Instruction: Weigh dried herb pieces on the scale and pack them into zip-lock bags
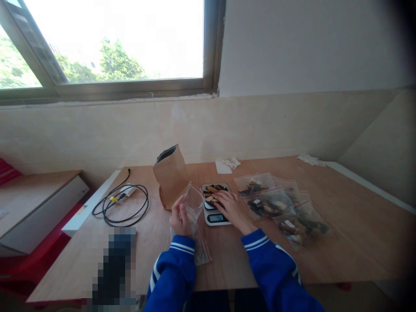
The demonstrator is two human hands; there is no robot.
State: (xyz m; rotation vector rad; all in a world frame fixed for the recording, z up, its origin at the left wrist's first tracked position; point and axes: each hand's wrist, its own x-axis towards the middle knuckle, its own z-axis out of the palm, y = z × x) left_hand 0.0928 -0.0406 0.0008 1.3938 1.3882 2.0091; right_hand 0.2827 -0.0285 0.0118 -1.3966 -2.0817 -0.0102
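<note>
My left hand is closed on a clear zip bag, whose mouth gapes toward the scale. Beneath that hand more clear plastic bags lie on the table. A small digital kitchen scale sits just to the right, its display lit. Dark and pale dried slices are heaped on its pan. Over this heap my right hand reaches with fingers stretched out, the fingertips touching the slices. Whether any slice is under the fingers cannot be seen.
An open brown paper bag stands behind my left hand. Several filled zip bags lie to the right. A coiled black cable and a blurred dark object are at left. Crumpled white paper lies near the wall.
</note>
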